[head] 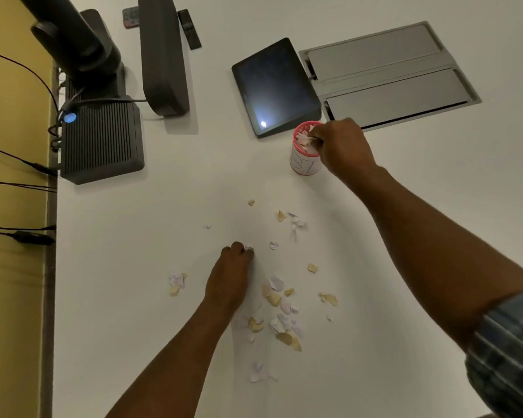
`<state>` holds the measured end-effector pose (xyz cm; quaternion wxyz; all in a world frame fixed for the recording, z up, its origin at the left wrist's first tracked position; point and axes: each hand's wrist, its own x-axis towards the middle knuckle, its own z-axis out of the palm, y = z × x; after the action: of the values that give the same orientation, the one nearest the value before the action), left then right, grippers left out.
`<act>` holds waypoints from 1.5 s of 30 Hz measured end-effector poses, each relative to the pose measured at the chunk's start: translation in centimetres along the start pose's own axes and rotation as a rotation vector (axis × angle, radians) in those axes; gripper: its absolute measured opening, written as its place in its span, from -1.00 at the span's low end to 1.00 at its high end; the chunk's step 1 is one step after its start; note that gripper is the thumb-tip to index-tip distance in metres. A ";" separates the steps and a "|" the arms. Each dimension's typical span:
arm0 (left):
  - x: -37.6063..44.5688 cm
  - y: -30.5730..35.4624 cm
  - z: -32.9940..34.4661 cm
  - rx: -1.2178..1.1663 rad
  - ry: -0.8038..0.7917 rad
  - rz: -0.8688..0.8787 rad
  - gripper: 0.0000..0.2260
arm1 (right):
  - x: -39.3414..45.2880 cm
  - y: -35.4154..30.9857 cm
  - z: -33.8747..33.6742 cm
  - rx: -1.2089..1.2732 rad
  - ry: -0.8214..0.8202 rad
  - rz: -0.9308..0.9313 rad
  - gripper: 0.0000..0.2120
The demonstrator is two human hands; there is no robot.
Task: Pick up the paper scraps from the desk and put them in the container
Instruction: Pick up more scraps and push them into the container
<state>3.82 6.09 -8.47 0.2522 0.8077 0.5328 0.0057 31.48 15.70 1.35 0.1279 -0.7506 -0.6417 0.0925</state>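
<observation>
My right hand [341, 146] is over the mouth of the small round container with the red rim and white paper label [305, 152], fingers [316, 137] bunched down into the opening among the torn pieces already piled inside; whether they have let go of their load or are pinching it I cannot tell, since the tips are lost among the paper. My left hand [228, 279] is down on the white desk [163, 236], knuckles up and fingers [244, 250] curled, and a bit of pale scrap shows at the tips, so I judge it is pinching one up. I take this for the middle of the job: one hand dropping, the other gathering. Plenty remains: the torn white, lilac and tan paper scraps [280, 309] lie thickest just right of my left wrist, with a few strays nearer the container and a small cluster to the left of my hand. Next the right hand needs to come clear of the rim without tipping the container, and the left needs a straight carry across to it. The way between is bare desk. Just behind the container sits a dark tablet with a slanted screen [274, 86], and beside it a grey metal cable hatch set in the desk [390, 76], so the room is tight on that far side
</observation>
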 end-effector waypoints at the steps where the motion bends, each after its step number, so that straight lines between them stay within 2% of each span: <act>1: -0.2 -0.2 0.0 0.004 0.021 0.016 -0.78 | 1.2 0.2 0.3 -0.051 -0.034 0.000 -0.74; 5: -0.5 -0.7 -0.2 0.040 0.064 0.045 -0.81 | 4.5 0.3 1.9 -0.199 -0.223 0.059 -0.71; 9: -0.7 -0.7 -1.0 0.019 0.095 0.084 -0.81 | 6.6 -0.2 3.3 -0.227 -0.360 0.211 -0.79; 16: -1.3 0.2 -1.9 -0.159 0.143 0.078 -0.84 | 9.1 -0.4 4.4 -0.282 -0.570 0.317 -0.58; 21: -1.4 0.9 -2.9 -0.248 0.187 0.082 -0.86 | 9.2 -0.6 4.3 -0.389 -0.627 0.236 -0.55; 24: -1.3 1.0 -3.3 -0.262 0.185 0.070 -0.87 | 9.2 -0.2 4.0 -0.350 -0.619 0.197 -0.57; 27: -1.1 0.8 -3.7 -0.264 0.182 0.059 -0.88 | 8.9 0.4 3.0 -0.263 -0.577 0.115 -0.65; 32: -0.5 1.1 -4.1 -0.311 0.215 0.028 -0.89 | 7.4 0.2 0.4 -0.218 -0.493 0.035 -0.63; 35: 0.2 1.6 -4.3 -0.405 0.225 -0.025 -0.89 | 5.7 0.0 -0.6 -0.210 -0.276 0.050 -0.71; 38: 1.3 2.3 -4.8 -0.533 0.200 -0.121 -0.87 | 2.7 0.5 -0.2 0.064 0.084 0.097 -0.80; 41: 2.7 3.4 -5.4 -0.584 0.181 -0.155 -0.87 | -1.9 1.2 2.6 0.265 0.376 0.199 -0.73; 43: 3.9 4.4 -6.0 -0.589 0.178 -0.148 -0.87 | -5.6 1.7 5.6 0.319 0.429 0.234 -0.72; 45: 5.6 5.7 -6.9 -0.557 0.180 -0.111 -0.85 | -9.3 2.6 8.7 0.340 0.383 0.281 -0.71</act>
<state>9.24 11.94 -1.56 0.4158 0.6732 0.5744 0.2096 29.77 6.76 -7.94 0.3567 -0.8035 -0.4711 0.0724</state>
